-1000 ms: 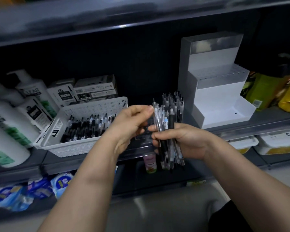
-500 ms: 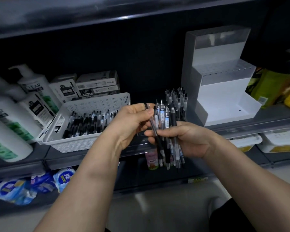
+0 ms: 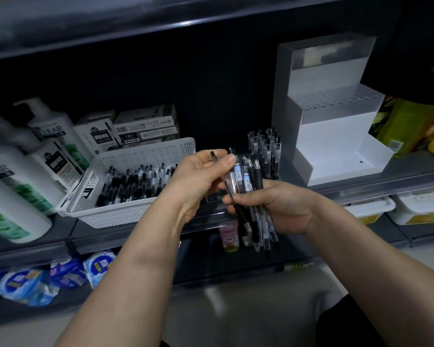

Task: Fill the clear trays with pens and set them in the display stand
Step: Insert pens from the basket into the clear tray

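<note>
Tray-filling step: right hand [image 3: 286, 206] fingers clamped round pen bundle [image 3: 257, 177], left hand [image 3: 201, 179] pinching one pen [image 3: 228, 182]; next probably needs upright placement in clear tray [image 3: 268, 169] mid-shelf beside display stand [image 3: 336, 136]

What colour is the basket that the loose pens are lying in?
White; the basket shows best in the head view.

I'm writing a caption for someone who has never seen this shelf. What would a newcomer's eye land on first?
At the centre, the right hand grips a bundle of pens while the left hand pinches a single pen at the bundle's left edge. On the shelf behind, a white basket of more pens sits to the left and the white stepped display stand stands to the right.
</note>
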